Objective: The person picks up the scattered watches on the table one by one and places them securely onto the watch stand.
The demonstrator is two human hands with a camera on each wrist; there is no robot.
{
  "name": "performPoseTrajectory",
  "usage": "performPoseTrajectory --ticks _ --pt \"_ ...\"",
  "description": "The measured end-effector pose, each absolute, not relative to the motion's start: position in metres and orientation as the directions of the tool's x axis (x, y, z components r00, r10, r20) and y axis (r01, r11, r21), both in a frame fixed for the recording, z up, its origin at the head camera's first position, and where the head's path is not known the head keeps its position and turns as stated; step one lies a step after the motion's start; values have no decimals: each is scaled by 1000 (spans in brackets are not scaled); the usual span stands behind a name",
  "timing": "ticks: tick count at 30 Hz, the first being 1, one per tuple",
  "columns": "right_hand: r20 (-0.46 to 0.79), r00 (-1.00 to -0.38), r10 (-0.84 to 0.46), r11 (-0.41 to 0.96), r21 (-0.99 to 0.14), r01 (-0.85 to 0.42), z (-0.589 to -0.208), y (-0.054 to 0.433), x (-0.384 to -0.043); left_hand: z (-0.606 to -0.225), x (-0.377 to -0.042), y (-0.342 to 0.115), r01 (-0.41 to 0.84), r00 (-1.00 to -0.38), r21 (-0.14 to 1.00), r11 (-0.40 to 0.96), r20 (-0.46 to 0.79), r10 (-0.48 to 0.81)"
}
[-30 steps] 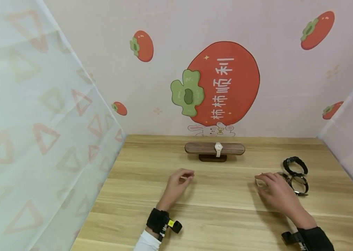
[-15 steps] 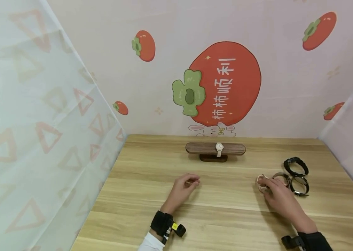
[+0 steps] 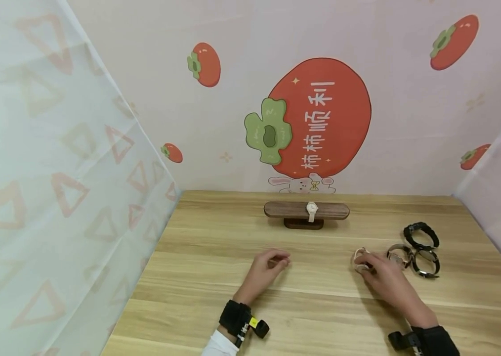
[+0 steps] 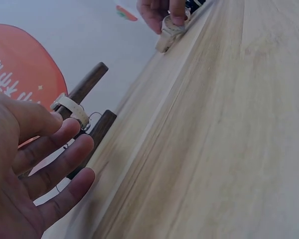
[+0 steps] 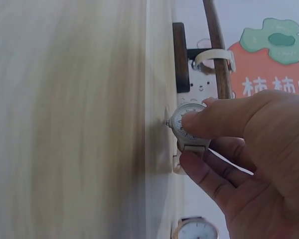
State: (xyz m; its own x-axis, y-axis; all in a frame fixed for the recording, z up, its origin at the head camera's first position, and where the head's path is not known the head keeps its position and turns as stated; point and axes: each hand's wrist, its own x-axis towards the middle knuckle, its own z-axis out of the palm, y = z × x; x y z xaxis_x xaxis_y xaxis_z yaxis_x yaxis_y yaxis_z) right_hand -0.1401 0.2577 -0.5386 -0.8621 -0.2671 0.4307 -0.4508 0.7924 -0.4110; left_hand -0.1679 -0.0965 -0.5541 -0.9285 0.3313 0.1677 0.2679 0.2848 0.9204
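Note:
My right hand [image 3: 386, 279] pinches a cream wristwatch [image 5: 179, 121] between thumb and fingers, low over the wooden table. In the right wrist view the thumb lies across its round pale dial, and its strap curves behind the fingers. My left hand [image 3: 265, 271] holds nothing; its fingers are loosely bent over the table, left of the middle. Farther back stands a dark wooden watch stand [image 3: 286, 210], a horizontal bar on a small base. Around its bar, right of centre, sits a white wristwatch [image 3: 312, 208], which also shows in the left wrist view.
Right of my right hand lie a brown-strapped watch [image 3: 396, 258], a watch with a thin black strap [image 3: 427, 274] and a chunky black watch [image 3: 431, 234], close together. A printed back wall [image 3: 224, 118] and side sheets enclose the table [image 3: 321, 306].
The right hand has taken hold of the cream watch and moved it left, away from the brown-strapped one. My left hand has shifted slightly right and nearer to me.

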Motion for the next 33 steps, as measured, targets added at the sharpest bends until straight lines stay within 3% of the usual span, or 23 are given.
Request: performPoseTrajectory --ticks 16,33 --pt "369 -872 -321 647 -587 -487 -527 213 -160 -557 -182 -71 317 -912 912 261 218 346" --pt "232 -930 -285 520 -778 -354 -517 182 -189 -562 -195 -45 345 -884 915 209 242 400"
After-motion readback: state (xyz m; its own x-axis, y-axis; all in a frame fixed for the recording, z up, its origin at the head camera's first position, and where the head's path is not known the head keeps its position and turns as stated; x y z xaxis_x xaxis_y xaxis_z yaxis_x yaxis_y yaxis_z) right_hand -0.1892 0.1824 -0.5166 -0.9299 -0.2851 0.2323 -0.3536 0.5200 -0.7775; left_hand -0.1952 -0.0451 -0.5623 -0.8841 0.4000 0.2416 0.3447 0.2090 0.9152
